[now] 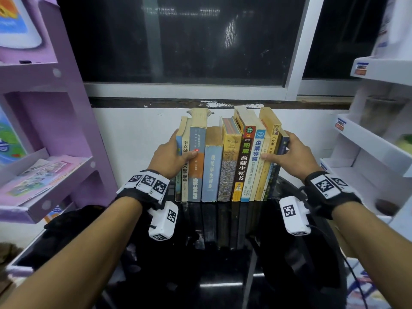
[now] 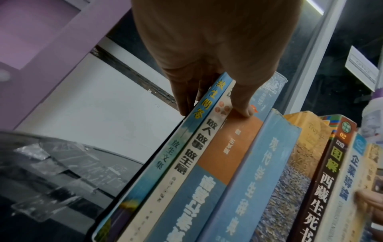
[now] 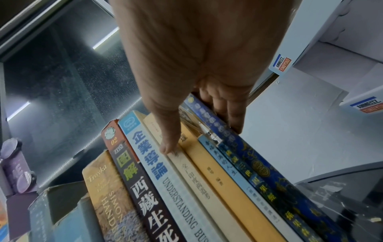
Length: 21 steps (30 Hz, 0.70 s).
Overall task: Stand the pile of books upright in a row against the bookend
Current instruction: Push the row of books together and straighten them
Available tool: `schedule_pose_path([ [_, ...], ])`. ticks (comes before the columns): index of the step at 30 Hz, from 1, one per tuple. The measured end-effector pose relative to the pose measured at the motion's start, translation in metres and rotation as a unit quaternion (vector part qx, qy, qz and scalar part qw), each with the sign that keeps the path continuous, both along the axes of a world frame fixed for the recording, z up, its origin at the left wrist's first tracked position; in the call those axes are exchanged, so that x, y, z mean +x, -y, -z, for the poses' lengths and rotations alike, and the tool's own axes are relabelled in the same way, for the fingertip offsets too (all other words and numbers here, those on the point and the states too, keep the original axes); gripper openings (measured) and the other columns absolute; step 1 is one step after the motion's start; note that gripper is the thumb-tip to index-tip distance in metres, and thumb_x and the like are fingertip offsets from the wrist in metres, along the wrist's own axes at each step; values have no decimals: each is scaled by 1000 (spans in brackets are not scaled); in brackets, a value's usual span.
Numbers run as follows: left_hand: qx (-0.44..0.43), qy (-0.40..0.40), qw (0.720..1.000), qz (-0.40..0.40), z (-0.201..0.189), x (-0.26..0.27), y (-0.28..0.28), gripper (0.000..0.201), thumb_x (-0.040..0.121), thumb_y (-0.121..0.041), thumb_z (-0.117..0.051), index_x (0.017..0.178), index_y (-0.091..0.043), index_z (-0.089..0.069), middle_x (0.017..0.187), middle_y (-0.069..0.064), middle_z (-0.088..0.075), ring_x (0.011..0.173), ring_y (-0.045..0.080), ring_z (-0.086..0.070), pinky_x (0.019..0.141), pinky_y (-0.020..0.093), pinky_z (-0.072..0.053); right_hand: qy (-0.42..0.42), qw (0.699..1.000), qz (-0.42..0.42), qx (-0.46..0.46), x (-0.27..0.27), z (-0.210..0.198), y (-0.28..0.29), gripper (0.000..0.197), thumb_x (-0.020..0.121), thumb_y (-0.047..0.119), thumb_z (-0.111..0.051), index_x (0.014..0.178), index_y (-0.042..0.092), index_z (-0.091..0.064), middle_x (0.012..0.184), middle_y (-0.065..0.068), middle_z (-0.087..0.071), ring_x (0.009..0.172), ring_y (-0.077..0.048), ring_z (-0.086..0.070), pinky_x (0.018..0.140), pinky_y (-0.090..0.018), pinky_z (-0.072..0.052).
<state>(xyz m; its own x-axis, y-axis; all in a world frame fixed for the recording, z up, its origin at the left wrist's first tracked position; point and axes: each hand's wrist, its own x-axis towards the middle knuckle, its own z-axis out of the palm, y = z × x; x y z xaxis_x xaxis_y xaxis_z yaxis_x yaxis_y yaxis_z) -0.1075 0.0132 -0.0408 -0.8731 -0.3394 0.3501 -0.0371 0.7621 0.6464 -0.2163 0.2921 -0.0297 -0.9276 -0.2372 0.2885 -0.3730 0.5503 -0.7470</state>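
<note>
A row of several books [image 1: 223, 166] stands upright on the black glossy table [image 1: 223, 275], spines toward me. My left hand [image 1: 169, 157] presses the left end: its fingers [image 2: 184, 98] lie flat on the outer cover of the thin blue book [image 2: 165, 155] and the thumb rests across the first spines. My right hand [image 1: 294, 155] presses the right end the same way, fingers [image 3: 232, 111] on the dark blue book [image 3: 259, 167], thumb on a cream spine. A clear scalloped piece [image 1: 189, 113], perhaps the bookend, shows behind the tall book; most of it is hidden.
A purple shelf unit [image 1: 44, 130] with leaflets stands close on the left, a white shelf unit [image 1: 367, 152] on the right. A white wall and a dark window [image 1: 189, 41] lie just behind the books. Clear plastic [image 2: 51, 196] lies on the table left of the row.
</note>
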Motion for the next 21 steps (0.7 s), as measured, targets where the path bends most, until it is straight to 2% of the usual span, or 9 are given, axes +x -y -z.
schedule_pose_path([
  [3, 9, -8, 1000, -5, 2, 1, 3, 52, 88, -39, -64, 130, -13, -45, 117, 8, -65, 103, 26, -61, 78, 29, -43, -3, 1000, -3, -7, 2, 1, 5, 63, 78, 26, -78, 131, 17, -45, 120, -1, -64, 94, -12, -57, 71, -21, -44],
  [8, 18, -13, 1000, -16, 6, 3, 8, 47, 88, -41, -64, 123, -15, -49, 112, 7, -66, 101, 29, -62, 85, 38, -50, -1, 1000, -8, 1, 4, -1, 12, 58, 80, 26, -76, 128, 16, -45, 118, 0, -63, 92, -12, -56, 77, -28, -46],
  [18, 20, 2, 1000, -15, 6, 3, 9, 51, 88, -43, -62, 126, -13, -46, 117, 9, -65, 103, 27, -61, 81, 34, -47, -6, 1000, -11, 8, 7, -1, 13, 58, 82, 28, -74, 131, 17, -44, 120, -2, -63, 92, -13, -56, 78, -29, -45],
  [21, 19, 3, 1000, -16, 6, 3, 9, 52, 89, -42, -61, 128, -13, -45, 118, 9, -64, 104, 27, -61, 80, 32, -46, -7, 1000, -8, 13, 7, 1, 13, 60, 83, 29, -73, 133, 17, -42, 121, -2, -63, 96, -16, -59, 78, -30, -45],
])
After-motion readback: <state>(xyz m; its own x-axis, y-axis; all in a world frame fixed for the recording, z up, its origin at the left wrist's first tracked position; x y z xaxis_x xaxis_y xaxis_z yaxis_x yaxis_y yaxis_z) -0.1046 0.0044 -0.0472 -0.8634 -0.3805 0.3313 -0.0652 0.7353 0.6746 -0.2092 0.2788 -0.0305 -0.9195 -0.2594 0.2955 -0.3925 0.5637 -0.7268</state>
